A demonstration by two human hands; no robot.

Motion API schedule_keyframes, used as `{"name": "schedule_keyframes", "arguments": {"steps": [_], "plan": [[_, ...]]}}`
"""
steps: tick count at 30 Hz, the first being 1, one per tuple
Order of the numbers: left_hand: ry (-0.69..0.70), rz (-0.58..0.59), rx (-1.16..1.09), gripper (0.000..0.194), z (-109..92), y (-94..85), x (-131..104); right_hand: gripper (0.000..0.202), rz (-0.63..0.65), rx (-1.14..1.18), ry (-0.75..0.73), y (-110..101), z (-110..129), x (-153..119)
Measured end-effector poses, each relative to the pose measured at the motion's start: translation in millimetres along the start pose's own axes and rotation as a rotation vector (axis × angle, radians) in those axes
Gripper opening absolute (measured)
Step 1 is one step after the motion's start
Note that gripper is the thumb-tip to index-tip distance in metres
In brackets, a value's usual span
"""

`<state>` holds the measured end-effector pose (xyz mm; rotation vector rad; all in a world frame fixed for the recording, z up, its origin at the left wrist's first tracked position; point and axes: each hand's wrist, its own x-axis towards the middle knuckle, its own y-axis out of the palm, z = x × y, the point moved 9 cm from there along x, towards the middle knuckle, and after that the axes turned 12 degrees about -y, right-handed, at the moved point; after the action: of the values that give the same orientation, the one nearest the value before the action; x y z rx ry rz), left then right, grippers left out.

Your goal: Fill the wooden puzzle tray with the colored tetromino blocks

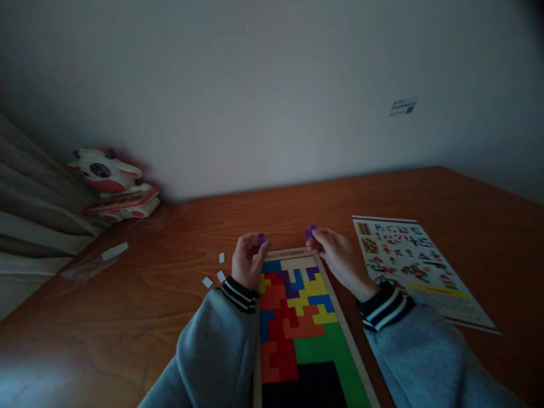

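Observation:
Between the thumb and fingers of my left hand is a small purple puzzle piece, partly covered by the fingers. My right hand pinches another purple puzzle piece with stepped edges. Both hands are raised around the far end of a wooden puzzle board. Red, orange, yellow, blue, green, purple and black blocks fit together inside its pale frame. At the far end of the board, a pale bare patch shows beside a blue block.
A printed pattern sheet lies right of the board on the wooden table. Several small white tiles lie left of it. At the back left stand a cow-shaped toy, clear plastic wrapping and a curtain. A wall rises behind.

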<state>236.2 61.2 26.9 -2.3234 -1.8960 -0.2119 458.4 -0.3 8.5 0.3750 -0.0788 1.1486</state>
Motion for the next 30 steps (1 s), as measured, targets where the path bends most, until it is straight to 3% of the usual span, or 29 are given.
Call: {"name": "schedule_keyframes", "arguments": {"steps": [3, 8, 13, 21, 27, 30], "plan": [[-0.062, 0.122, 0.007, 0.042, 3, 13.2, -11, 0.036, 0.063, -0.032, 0.02, 6, 1, -5], [-0.046, 0.247, 0.23, 0.021, 7, 22.8, -20, 0.034, 0.194, -0.157, 0.003, 19, 8, -15], [0.006, 0.318, 0.335, 0.034, -1, 30.4, -25, 0.029, 0.317, -0.16, -0.011, 37, 8, -27], [0.183, 0.4, 0.367, 0.038, -22, 37.3, -35, 0.025, 0.398, -0.176, 0.01, 45, 3, -34], [0.316, 0.41, 0.44, 0.037, -25, 42.6, -40, 0.027, 0.457, -0.221, 0.009, 51, 6, -36], [0.329, 0.366, 0.477, 0.041, -27, 41.7, -40, 0.029, 0.443, -0.266, 0.02, 43, 5, -30]]}}
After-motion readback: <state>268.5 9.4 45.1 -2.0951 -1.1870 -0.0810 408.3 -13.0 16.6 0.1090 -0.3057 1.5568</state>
